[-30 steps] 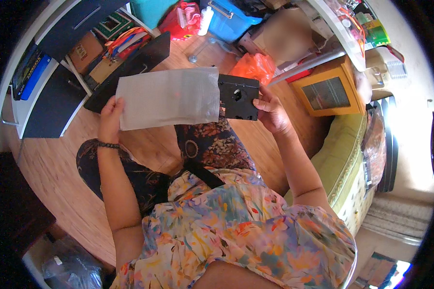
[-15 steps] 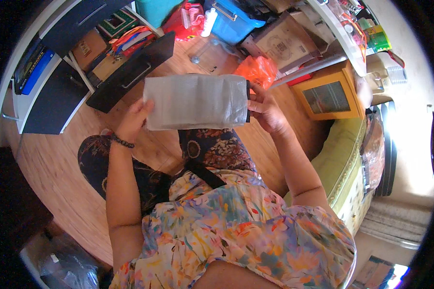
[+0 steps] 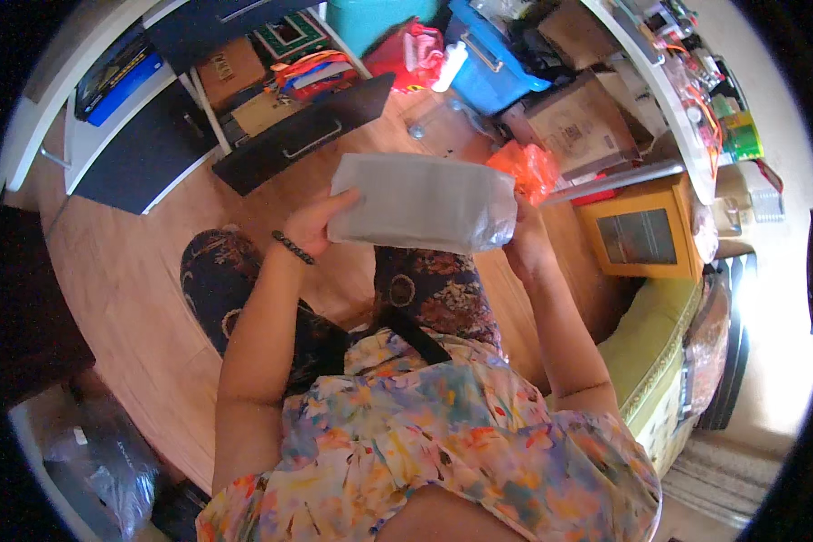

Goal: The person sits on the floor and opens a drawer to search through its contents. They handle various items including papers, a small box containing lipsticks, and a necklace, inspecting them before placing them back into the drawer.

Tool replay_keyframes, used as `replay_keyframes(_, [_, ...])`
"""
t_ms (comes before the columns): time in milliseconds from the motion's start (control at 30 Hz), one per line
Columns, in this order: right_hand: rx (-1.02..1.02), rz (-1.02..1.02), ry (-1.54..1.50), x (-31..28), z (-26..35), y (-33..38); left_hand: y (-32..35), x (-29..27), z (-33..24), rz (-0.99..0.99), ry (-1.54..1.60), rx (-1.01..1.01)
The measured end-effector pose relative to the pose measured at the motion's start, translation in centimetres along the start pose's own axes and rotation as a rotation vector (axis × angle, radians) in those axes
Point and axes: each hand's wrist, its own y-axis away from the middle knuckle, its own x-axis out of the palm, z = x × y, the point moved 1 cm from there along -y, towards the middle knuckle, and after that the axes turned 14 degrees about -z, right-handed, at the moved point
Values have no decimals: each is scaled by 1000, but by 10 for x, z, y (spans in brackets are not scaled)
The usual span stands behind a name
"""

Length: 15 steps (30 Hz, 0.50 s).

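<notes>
Both my hands hold up a flat, rectangular package in cloudy, translucent wrapping (image 3: 415, 200) above my knees. What is inside the wrapping cannot be made out. My left hand (image 3: 318, 224), with a dark bead bracelet at the wrist, grips the left end, thumb on top and fingers underneath. My right hand (image 3: 530, 242) is closed round the right end, where the wrap looks crinkled and shiny. Most of its fingers are hidden behind the package.
Ahead on the left, a black-fronted drawer (image 3: 307, 135) is pulled out, full of boxes and colourful packets. Beyond the package stand a blue bin (image 3: 497, 68), an orange plastic bag (image 3: 526, 170) and a cardboard box (image 3: 578, 126). A wooden cabinet (image 3: 643, 230) and green cushioned seat (image 3: 646, 334) are at the right.
The view has swung left, so the surroundings sit further right. My right hand's fingers have moved behind the package's right end, and the dark edge that showed there is out of sight.
</notes>
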Motion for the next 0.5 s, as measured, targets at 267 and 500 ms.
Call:
replay_keyframes(267, [71,212,-28,-3,5,5,0,-8,-6,-31,94,-34])
replay_keyframes(500, [-123,153,339,-2,-1,6,-1,-8,-9,34,90,-9])
